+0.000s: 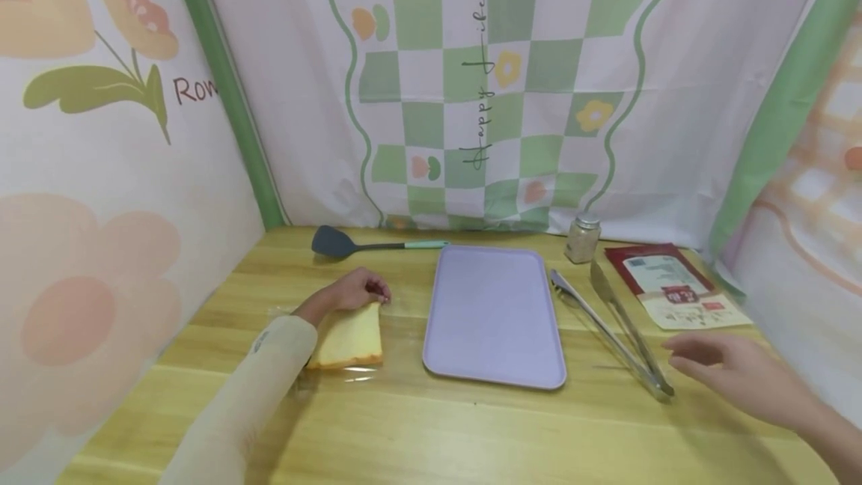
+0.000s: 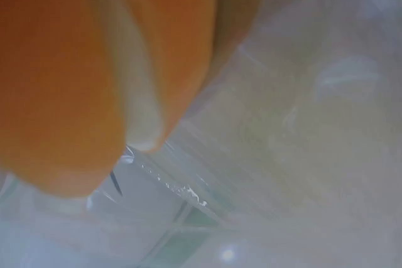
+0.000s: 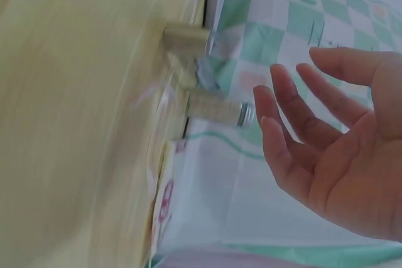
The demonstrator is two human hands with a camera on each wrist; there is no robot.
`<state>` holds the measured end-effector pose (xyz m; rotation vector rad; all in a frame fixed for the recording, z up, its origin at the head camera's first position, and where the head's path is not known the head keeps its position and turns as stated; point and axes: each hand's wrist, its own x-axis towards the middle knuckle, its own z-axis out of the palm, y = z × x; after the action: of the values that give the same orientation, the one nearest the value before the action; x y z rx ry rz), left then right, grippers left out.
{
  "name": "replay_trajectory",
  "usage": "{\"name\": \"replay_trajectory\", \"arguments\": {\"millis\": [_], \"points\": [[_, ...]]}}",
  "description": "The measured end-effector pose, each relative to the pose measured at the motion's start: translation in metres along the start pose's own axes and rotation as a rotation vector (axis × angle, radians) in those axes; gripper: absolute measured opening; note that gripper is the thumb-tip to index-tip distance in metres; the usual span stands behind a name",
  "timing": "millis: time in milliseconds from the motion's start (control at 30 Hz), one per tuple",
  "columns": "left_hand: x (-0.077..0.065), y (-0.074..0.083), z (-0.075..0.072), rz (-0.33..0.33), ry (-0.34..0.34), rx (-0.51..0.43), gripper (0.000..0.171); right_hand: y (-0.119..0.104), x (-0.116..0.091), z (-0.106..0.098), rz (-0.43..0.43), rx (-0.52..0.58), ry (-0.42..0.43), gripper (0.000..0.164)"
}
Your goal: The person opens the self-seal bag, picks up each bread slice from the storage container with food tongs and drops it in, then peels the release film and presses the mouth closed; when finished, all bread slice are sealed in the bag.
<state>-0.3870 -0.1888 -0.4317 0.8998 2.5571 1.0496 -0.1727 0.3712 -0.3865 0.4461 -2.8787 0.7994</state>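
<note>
The bread slice [image 1: 350, 339] lies flat to the left of the lilac tray [image 1: 494, 320], with a strip of table [image 1: 498, 432] between them. Clear plastic film [image 1: 359, 374] spreads around the slice and reaches toward the tray's left edge; whether the bread is inside it or only lies against it, I cannot tell. At the slice's far edge, left of the tray, the left hand [image 1: 353, 289] has its fingers curled in, the thumb and a fingertip pinching the film. The left wrist view shows these two digits close together, blurred, with a ridged edge of the film just by the tips.

The right hand [image 1: 737, 376] is released and raised, well to the right of the tray, its fingers apart and softly bent, the palm bare in the right wrist view. Nearest to it is the joined end of the metal tongs [image 1: 604, 329]; their arms stand spread, one tip just beside the tray's right edge. Past the tray's far right corner stands a lidded glass jar [image 1: 583, 239], and farther right of the tray lies a red and cream pouch [image 1: 676, 287]. A dark spatula [image 1: 337, 243] lies beyond the bread, its pale green handle ending at the tray's far left corner. Behind the tray hangs a green-checked cloth [image 1: 465, 88].
</note>
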Motion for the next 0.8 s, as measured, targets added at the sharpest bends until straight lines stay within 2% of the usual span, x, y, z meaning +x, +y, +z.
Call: {"name": "replay_trajectory", "arguments": {"millis": [167,300,367,533,633,800], "points": [[0.003,0.002,0.002,0.038,0.025,-0.037,0.01,-0.021,0.012,0.013,0.001,0.142,-0.094,0.029],[0.005,0.006,0.002,0.043,0.045,-0.025,0.014,-0.04,0.023,0.027,-0.023,0.295,-0.173,0.036],[0.006,0.006,0.003,0.039,0.05,-0.006,0.015,-0.049,0.028,0.036,-0.069,0.396,-0.221,0.039],[0.009,0.007,0.005,-0.026,0.057,-0.002,0.017,-0.073,0.039,0.062,-0.169,0.615,-0.37,0.043],[0.01,0.008,0.005,-0.067,0.059,-0.047,0.018,-0.092,0.044,0.079,-0.148,0.693,-0.457,0.048],[0.012,0.009,0.004,-0.091,0.056,-0.103,0.018,-0.129,0.05,0.106,-0.069,0.774,-0.563,0.052]]}}
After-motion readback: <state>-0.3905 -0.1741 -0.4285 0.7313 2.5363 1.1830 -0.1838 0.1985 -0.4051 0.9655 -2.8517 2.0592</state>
